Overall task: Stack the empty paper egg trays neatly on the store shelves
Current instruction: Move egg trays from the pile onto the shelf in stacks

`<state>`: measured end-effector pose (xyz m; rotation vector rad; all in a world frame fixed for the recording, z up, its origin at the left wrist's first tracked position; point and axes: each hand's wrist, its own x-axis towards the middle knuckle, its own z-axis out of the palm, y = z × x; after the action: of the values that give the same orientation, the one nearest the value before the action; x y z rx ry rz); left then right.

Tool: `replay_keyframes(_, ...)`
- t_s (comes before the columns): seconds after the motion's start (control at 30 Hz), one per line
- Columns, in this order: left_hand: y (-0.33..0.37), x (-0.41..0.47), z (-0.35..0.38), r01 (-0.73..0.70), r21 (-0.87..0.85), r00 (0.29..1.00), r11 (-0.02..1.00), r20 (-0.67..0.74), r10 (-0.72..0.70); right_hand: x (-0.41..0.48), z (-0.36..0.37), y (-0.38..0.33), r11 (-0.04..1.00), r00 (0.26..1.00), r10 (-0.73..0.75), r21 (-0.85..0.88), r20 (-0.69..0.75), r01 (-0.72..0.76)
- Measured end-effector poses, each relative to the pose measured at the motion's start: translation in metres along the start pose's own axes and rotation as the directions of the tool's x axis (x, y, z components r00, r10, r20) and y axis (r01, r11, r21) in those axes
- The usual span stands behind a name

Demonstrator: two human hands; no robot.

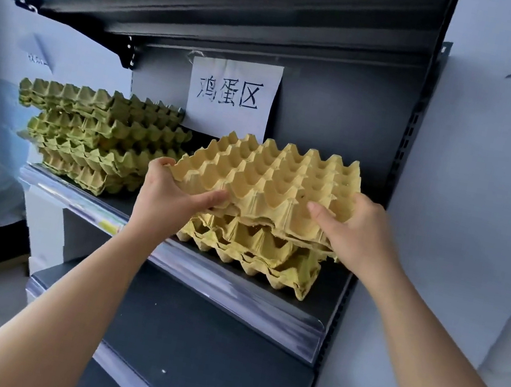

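on the left of the shelf [231, 286] stands a green stack [96, 138] of trays, its layers slightly askew and well apart from the work. next comes the left hand [172, 194], gripping the near left corner of the top tray [270, 179]: its thumb lies flat along the near edge, and its fingers [164, 163] curl round the corner from beneath. the tray sits between the two hands, cups up, directly over the yellow stack [253, 256] on the right half of the shelf. its near edge is touching or just above that stack, and its far edge is tipped a little higher toward the paper sign [230, 96]. it has no real long axis, being near square. the right hand [360, 237] pinches the near right corner, thumb on top among the cups, the other fingers hidden below. both hands are equally close. the coming move looks to be straight down, which depends on the cups lining up with the layer beneath, and the tray seems a little skewed to the left.
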<state>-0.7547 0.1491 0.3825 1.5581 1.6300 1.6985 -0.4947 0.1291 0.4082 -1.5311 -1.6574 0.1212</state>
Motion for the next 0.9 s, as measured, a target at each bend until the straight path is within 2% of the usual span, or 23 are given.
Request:
replay_keyframes(0.27, -0.043, 0.054, 0.008, -0.014, 0.086, 0.994, 0.996, 0.112, 0.004, 0.017, 0.039, -0.012, 0.987, 0.995, 0.104, -0.121, 0.009, -0.102)
replay_keyframes(0.5, -0.058, 0.073, 0.013, -0.081, 0.202, 0.973, 0.976, 0.230, 0.033, 0.014, 0.051, -0.026, 0.959, 0.980, 0.188, -0.202, -0.064, -0.197)
replay_keyframes(0.7, -0.070, 0.082, 0.016, -0.120, 0.217, 0.969, 0.969, 0.238, 0.067, 0.010, 0.055, -0.043, 0.917, 0.968, 0.228, -0.313, -0.103, -0.249)
replay_keyframes(0.8, -0.071, 0.082, 0.014, -0.203, 0.298, 0.973, 0.933, 0.169, 0.157, 0.004, 0.055, -0.050, 0.878, 0.966, 0.191, -0.410, -0.176, -0.248)
replay_keyframes(0.9, -0.068, 0.077, 0.012, -0.349, 0.335, 0.936, 0.876, 0.084, 0.341, -0.005, 0.054, -0.054, 0.882, 0.964, 0.109, -0.424, -0.242, -0.206)
